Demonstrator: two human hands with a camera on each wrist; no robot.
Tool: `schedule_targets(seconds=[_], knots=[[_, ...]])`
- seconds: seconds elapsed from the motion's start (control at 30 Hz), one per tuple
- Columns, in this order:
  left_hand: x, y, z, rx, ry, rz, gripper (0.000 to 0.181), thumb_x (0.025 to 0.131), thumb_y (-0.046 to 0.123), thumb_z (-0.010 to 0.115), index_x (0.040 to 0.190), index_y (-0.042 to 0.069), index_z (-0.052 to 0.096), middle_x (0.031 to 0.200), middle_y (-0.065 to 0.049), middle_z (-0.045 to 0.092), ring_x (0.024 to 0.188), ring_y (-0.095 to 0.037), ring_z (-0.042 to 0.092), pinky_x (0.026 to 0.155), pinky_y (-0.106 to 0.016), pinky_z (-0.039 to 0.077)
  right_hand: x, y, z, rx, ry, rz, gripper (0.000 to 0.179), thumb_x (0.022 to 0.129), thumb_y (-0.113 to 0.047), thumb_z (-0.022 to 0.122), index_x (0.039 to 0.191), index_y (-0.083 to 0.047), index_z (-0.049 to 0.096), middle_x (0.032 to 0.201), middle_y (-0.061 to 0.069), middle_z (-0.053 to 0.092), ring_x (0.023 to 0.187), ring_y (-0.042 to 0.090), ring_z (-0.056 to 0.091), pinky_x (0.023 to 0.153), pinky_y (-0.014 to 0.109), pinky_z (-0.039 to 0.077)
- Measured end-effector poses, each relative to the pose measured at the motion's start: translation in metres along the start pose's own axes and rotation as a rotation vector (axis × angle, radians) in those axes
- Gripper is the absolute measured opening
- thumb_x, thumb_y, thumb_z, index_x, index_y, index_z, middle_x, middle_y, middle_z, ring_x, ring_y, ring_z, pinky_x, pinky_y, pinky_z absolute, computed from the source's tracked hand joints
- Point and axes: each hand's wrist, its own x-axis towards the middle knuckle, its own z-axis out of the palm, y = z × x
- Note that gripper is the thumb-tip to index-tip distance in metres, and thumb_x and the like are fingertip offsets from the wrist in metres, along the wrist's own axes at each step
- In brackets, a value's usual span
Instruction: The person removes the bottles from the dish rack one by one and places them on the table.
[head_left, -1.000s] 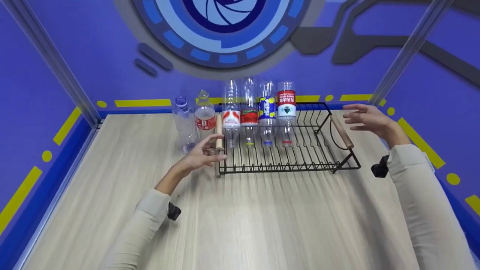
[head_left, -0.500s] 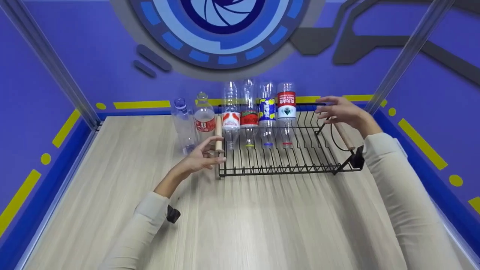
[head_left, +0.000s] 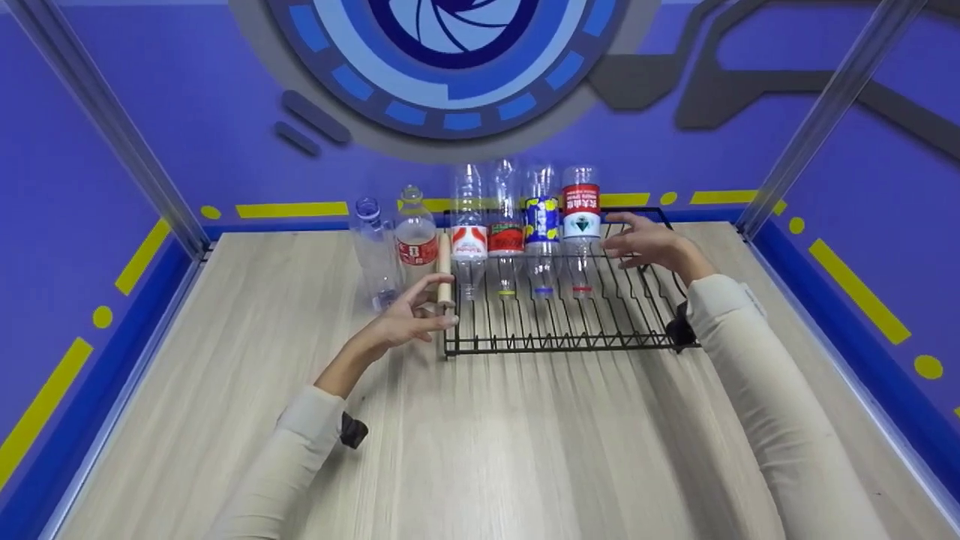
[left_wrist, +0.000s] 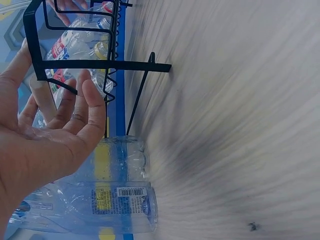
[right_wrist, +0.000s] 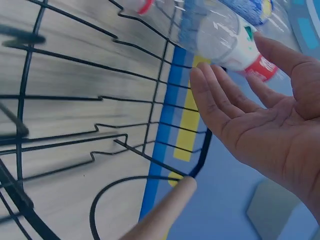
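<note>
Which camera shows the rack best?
Head view: it fits nearly the whole rack, though the right sleeve hides part of one end. Left wrist view: mostly the left end. Right wrist view: part of the right.

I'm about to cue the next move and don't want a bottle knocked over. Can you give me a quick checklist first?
1. Left grip at the left wooden handle of the rack: ok; firmness of hold, cannot tell.
2. Right grip closed round the red-and-white-label bottle: not ok, fingers only alongside.
3. Fingers touching that bottle: cannot tell.
4. Other three rack bottles neck down in the rack: ok.
5. Clear bottle and red-label bottle beside the rack standing neck up: ok.
6. Right wrist camera clear of the rack: cannot tell, they overlap in the head view.
</note>
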Motion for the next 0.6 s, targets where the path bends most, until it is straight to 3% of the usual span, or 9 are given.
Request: schedule_targets(seconds=[0.13, 0.23, 0.43, 0.6], knots=[[-0.001, 0.001, 0.001, -0.008, -0.010, -0.006, 0.072, 0.092, 0.018, 0.076, 0.153, 0.027, 0.038, 0.143, -0.016, 0.054, 0.103, -0.017, 0.062, 0.077, -0.040, 0.059, 0.007, -0.001, 0.007, 0.012, -0.036, 0.052, 0.081, 0.107, -0.021, 0.054, 0.164, -0.010, -0.003, 0.154, 0.030, 0.036, 0.130, 0.033, 0.048, 0.117, 0.055, 0.040], [0.001, 0.003, 0.003, -0.010, -0.028, -0.005, 0.073, 0.092, 0.021, 0.077, 0.153, 0.030, 0.038, 0.142, -0.016, 0.054, 0.103, -0.018, 0.061, 0.077, -0.040, 0.058, 0.009, 0.000, 0.009, 0.016, -0.053, 0.078, 0.086, 0.106, -0.021, 0.054, 0.163, -0.012, -0.011, 0.158, 0.033, 0.029, 0.144, 0.046, 0.036, 0.119, 0.058, 0.036], [-0.001, 0.001, 0.002, -0.020, -0.048, 0.004, 0.073, 0.094, 0.018, 0.074, 0.154, 0.030, 0.035, 0.138, -0.014, 0.054, 0.103, -0.018, 0.060, 0.079, -0.042, 0.058, 0.016, -0.001, 0.017, -0.020, -0.082, 0.133, 0.095, 0.105, -0.023, 0.056, 0.161, -0.010, -0.020, 0.161, 0.033, 0.026, 0.146, 0.050, 0.034, 0.117, 0.057, 0.038], [-0.003, -0.002, -0.003, -0.030, -0.041, 0.014, 0.072, 0.095, 0.019, 0.074, 0.154, 0.029, 0.035, 0.134, -0.011, 0.054, 0.104, -0.018, 0.061, 0.079, -0.043, 0.058, 0.025, -0.007, 0.024, -0.071, -0.084, 0.144, 0.085, 0.104, -0.029, 0.058, 0.161, -0.005, 0.000, 0.157, 0.030, 0.034, 0.139, 0.046, 0.043, 0.114, 0.054, 0.043]])
